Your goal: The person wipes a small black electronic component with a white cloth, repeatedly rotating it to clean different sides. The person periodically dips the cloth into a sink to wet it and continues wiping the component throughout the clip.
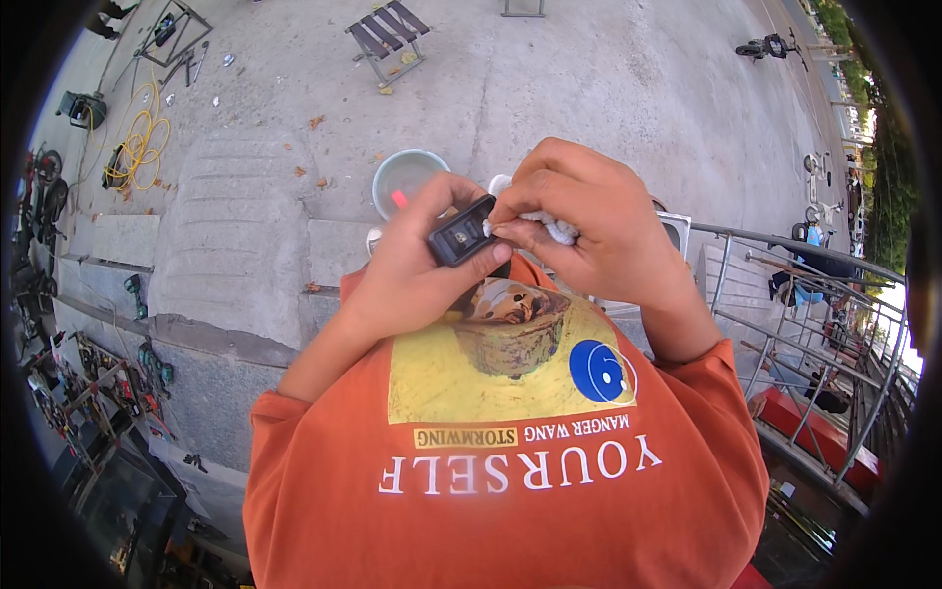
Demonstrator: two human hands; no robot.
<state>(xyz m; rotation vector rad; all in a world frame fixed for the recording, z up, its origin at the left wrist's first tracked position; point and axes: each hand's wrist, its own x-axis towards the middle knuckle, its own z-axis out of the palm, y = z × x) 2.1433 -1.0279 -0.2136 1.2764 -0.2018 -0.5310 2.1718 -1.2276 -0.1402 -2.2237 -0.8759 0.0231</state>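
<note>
My left hand [412,255] grips a small black boxy part [461,233] with a recessed face, held up in front of my chest. My right hand [579,221] pinches a crumpled white cloth [549,224] and presses a corner of it against the part's face. Both hands meet over my orange printed shirt [510,452]. A bit of the cloth pokes out above my right fingers.
A pale round basin [404,177] with a small red item in it stands on the concrete ground just beyond my hands. A folding stool [388,34] stands farther off. Yellow hose [137,142] and tools lie at the left. Metal railings [814,314] run along the right.
</note>
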